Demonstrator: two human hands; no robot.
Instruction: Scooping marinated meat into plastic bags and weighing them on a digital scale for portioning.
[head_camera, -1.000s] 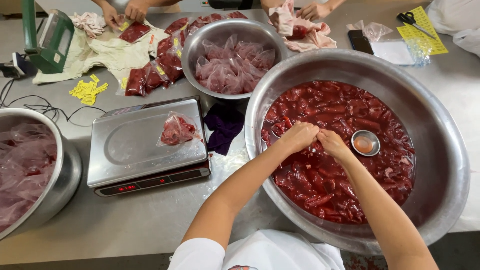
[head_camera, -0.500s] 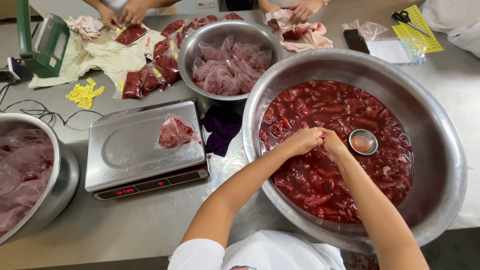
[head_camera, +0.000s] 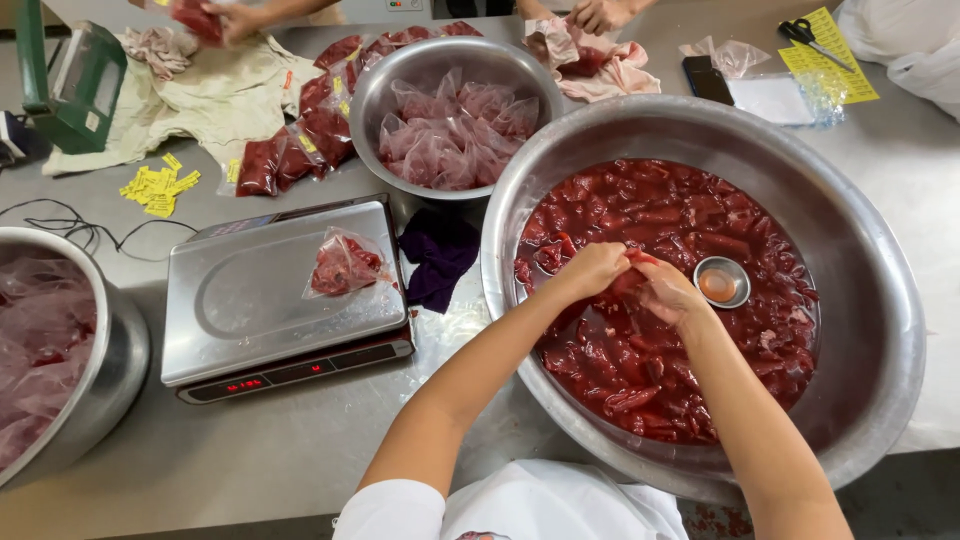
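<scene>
While I lean over the table, near to far:
Hands: my left hand (head_camera: 592, 270) and right hand (head_camera: 668, 290) meet over the basin (head_camera: 880, 330), fingers closed together on a wet red piece (head_camera: 630, 280), lifted so it drips back.
Basin: red pieces in liquid; small cup (head_camera: 722, 282) floating.
Scale (head_camera: 270, 300): one filled bag (head_camera: 345, 265), set for weighing.
Bowl (head_camera: 455, 120): bags waiting.

Red wet meat pieces (head_camera: 650, 330) in dark liquid fill big steel basin (head_camera: 880, 250), right of frame; small bowl (head_camera: 722, 282) sits among them.
</scene>
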